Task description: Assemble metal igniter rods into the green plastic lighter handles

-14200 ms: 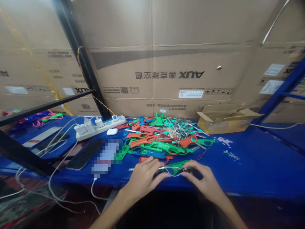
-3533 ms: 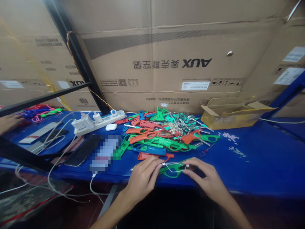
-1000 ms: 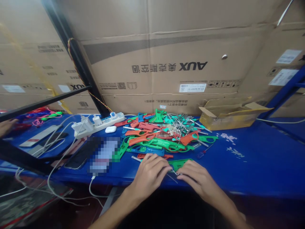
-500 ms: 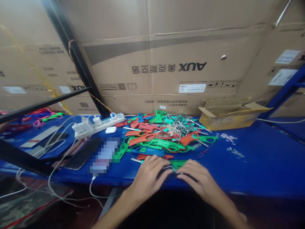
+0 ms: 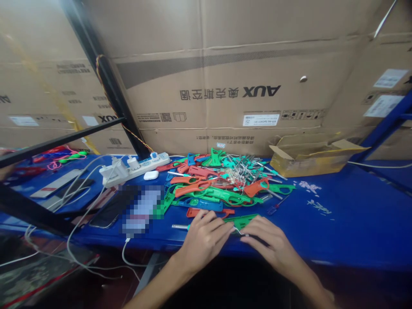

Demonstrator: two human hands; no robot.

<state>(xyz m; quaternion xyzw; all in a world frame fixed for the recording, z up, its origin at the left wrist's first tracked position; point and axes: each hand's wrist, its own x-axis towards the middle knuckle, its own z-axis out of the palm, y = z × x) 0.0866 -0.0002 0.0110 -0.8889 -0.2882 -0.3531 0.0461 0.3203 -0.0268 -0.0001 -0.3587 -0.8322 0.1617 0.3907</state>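
Thin white wires (image 5: 237, 230) stretch between my two hands near the table's front edge. My left hand (image 5: 207, 234) is closed on one end of them, and a metal tube (image 5: 179, 226) with a teal part sticks out at its left side. My right hand (image 5: 268, 240) pinches the other end. Just beyond the fingers lies a green plastic shell (image 5: 246, 220), partly hidden by both hands. An orange shell (image 5: 196, 212) lies behind my left hand. A pile of red, green and blue lighter shells (image 5: 209, 182) is farther back, with a tangle of wires (image 5: 243, 171) and metal tubes on it.
An open cardboard box (image 5: 309, 165) stands at the back right, with small white pieces (image 5: 309, 186) before it. A screwdriver (image 5: 274, 207) lies right of the pile. Phones (image 5: 112, 210), cables and a power strip (image 5: 149, 162) are at left. A black frame (image 5: 109, 86) rises there.
My left hand has turned slightly, its fingers closing together at the wires. The metal tube beside it has shifted left and lower. My right hand has hardly moved.
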